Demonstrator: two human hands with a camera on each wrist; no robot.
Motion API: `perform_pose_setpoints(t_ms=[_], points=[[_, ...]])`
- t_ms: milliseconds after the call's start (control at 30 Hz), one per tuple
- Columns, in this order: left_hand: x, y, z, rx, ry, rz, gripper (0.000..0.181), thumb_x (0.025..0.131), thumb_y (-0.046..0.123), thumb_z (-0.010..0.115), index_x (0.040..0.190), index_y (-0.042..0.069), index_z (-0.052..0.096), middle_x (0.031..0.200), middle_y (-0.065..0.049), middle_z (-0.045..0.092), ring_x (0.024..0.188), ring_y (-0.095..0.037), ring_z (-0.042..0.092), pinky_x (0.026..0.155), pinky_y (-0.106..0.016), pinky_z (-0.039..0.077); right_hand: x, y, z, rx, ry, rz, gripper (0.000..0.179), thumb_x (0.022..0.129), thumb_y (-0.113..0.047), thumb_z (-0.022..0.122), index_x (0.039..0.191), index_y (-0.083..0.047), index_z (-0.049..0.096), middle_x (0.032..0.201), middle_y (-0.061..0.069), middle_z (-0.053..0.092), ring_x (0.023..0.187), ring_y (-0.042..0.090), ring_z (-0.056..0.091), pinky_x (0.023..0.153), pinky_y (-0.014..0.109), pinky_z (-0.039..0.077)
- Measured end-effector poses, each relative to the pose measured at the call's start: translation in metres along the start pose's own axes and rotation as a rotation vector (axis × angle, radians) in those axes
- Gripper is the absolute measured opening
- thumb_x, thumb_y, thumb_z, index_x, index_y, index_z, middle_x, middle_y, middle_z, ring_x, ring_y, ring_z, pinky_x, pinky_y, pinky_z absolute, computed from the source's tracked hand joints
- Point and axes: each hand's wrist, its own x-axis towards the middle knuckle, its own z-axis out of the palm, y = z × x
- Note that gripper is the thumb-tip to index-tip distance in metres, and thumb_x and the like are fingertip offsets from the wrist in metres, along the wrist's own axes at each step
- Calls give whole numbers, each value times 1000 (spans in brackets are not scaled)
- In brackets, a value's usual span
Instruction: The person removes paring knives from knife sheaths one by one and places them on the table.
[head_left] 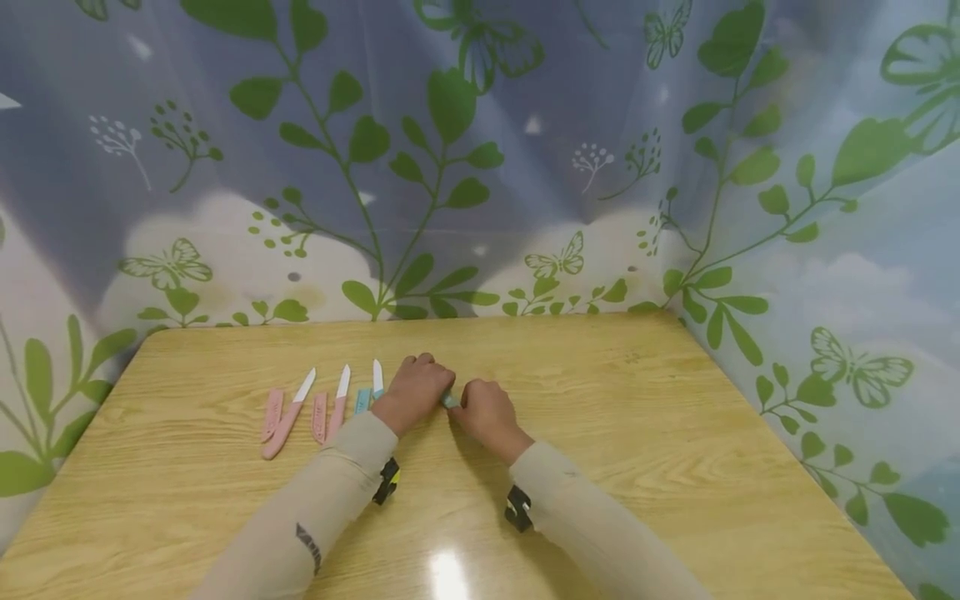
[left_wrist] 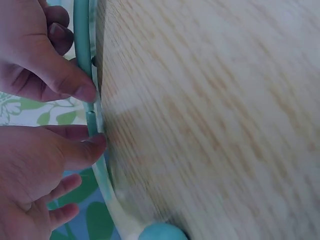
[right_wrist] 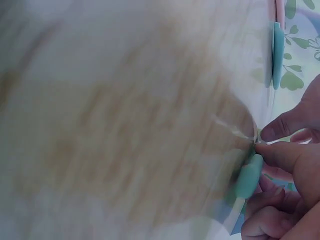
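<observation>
Over the table, slightly left of centre, my two hands meet at a slim teal-handled knife [head_left: 449,401], mostly covered by fingers in the head view. My left hand [head_left: 417,393] pinches one end between thumb and fingers; in the left wrist view it is the lower hand, on the paler teal part. The right hand [head_left: 487,417] grips the teal handle [left_wrist: 83,40], its thumb near a seam. To their left lies another teal knife [head_left: 377,379], white blade pointing away, handle partly hidden by the left hand. A teal sheath [head_left: 362,401] sits beside it.
Further left on the wooden table [head_left: 637,467] lie a pink knife [head_left: 342,396] with a pink sheath [head_left: 319,417], then another pink knife [head_left: 289,421] with its sheath [head_left: 272,412]. White blades point to the back. A leaf-patterned curtain [head_left: 420,208] hangs behind the table.
</observation>
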Motion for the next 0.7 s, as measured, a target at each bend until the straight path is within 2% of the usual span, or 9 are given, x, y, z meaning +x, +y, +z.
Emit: perform_pose_setpoints(t_ms=[133,267,433,533,633,700], points=[[-6,-7,0,37,27,38,5,89,11,69,90,15,66,91,-2,69,92,-26,57,80,-41,47,-2,1,-2,10,4,-44,34,87,-23,74,61,-11,54,54,-3,47,46,9,40,40,20,31],[-15,-12,-6,72,83,89,10,86,8,72,86,16,68,86,1,69,86,-22,60,79,-37,49,-5,5,-6,-1,47,-170,24,87,-22,74,71,-8,61,62,-2,53,51,9,42,42,21,34],[-28,-12,-15,144,170,200,12,80,7,77,79,17,71,79,3,67,76,-17,63,72,-32,52,-12,13,-11,-117,65,-332,16,89,-19,72,83,-6,66,74,1,60,61,11,49,49,21,43],[-39,-10,-20,94,198,221,10,80,7,77,80,15,72,79,2,67,75,-17,63,69,-31,55,-18,13,-16,-189,80,-383,16,88,-21,73,86,-7,67,78,2,63,67,13,55,53,22,47],[-50,-6,-22,15,220,209,7,81,8,77,84,12,71,85,0,68,79,-18,64,67,-30,57,-25,12,-21,-252,112,-445,17,87,-23,75,86,-7,67,78,1,64,70,16,57,55,25,49],[-58,-2,-24,-4,241,207,8,81,9,77,86,12,71,87,0,69,81,-18,65,67,-28,57,-30,12,-25,-275,135,-498,18,85,-22,77,85,-7,67,76,1,64,69,16,58,57,25,49]])
